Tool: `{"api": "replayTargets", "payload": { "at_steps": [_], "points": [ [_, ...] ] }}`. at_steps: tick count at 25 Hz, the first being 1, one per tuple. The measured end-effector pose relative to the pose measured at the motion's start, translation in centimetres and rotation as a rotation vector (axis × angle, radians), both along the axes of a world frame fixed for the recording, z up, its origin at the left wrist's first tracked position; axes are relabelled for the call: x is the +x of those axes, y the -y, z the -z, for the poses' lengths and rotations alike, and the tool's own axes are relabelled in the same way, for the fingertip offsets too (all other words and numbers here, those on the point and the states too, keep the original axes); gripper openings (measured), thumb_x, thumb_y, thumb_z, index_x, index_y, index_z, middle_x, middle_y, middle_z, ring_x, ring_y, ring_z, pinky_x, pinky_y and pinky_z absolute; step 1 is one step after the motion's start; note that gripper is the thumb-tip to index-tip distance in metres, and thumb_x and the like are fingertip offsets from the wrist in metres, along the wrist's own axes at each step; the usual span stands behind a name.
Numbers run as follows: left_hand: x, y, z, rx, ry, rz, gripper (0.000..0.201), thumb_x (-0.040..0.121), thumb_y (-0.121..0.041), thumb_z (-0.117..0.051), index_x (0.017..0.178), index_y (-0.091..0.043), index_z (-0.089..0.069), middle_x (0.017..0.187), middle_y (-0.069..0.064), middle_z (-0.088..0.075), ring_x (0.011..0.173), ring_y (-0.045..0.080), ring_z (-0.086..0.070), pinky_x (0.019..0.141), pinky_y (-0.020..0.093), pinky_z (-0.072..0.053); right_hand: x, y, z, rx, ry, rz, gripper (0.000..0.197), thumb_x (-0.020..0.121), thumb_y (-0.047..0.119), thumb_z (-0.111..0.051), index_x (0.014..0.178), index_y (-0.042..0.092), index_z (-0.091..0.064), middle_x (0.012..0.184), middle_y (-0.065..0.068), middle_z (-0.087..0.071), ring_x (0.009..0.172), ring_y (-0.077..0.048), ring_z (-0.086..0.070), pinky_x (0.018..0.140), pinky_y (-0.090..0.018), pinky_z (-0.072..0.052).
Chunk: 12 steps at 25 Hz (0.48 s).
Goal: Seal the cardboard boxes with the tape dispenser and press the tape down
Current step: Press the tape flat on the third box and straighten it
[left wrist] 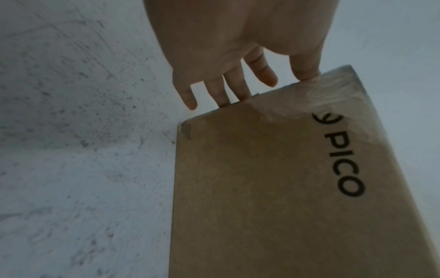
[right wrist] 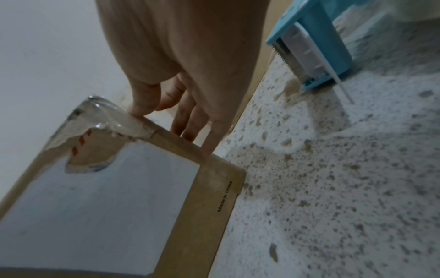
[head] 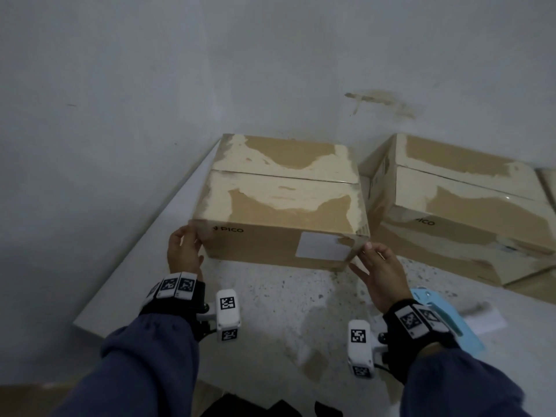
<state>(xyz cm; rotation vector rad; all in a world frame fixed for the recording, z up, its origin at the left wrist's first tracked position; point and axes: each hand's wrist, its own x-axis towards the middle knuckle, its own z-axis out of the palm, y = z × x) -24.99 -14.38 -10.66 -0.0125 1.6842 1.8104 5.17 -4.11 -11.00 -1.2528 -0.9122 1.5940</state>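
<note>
A cardboard box (head: 279,203) printed PICO stands on the speckled white table (head: 285,299), its top flaps closed and covered in pale tape remnants. My left hand (head: 188,242) touches its near left corner; the thumb lies on the front edge (left wrist: 307,75) and straight fingers reach along the left side. At the near right corner my right hand (head: 370,257) touches the box, thumb on crinkled clear tape (right wrist: 114,116), fingers straight down the side. The blue tape dispenser (head: 469,338) lies on the table beneath my right wrist, serrated blade showing (right wrist: 285,62). Neither hand holds it.
A second PICO box (head: 460,206) lies tilted just right of the first, with another box's edge (head: 547,182) beyond it. A grey wall rises close behind. The table's left edge (head: 135,254) runs diagonally past my left hand. A white paper strip (head: 484,319) lies by the dispenser.
</note>
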Motion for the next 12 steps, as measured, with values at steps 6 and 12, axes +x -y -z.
{"api": "replayTargets", "payload": {
  "at_steps": [6,12],
  "points": [
    [-0.2,-0.3,-0.4,0.010,-0.110,-0.072,0.017,0.091,-0.021,-0.056,0.102,-0.013,-0.066,0.112,0.013,-0.067,0.098,0.020,-0.062,0.083,0.029,-0.045,-1.1,0.7,-0.8,0.076,0.152,0.082,0.017,0.095,0.014,-0.051,0.079,0.016,-0.057,0.089,-0.005,-0.061,0.087,-0.018,-0.058,0.081,-0.038,-0.049],
    [0.9,-0.5,-2.5,0.020,-0.118,-0.177,0.021,0.085,-0.032,-0.062,0.077,-0.013,-0.067,0.083,0.005,-0.068,0.088,0.021,-0.065,0.085,0.035,-0.055,-2.3,1.5,-1.7,0.107,0.246,0.253,0.022,0.095,0.022,-0.052,0.077,0.016,-0.064,0.095,-0.016,-0.068,0.096,-0.028,-0.064,0.080,-0.034,-0.049]
  ]
}}
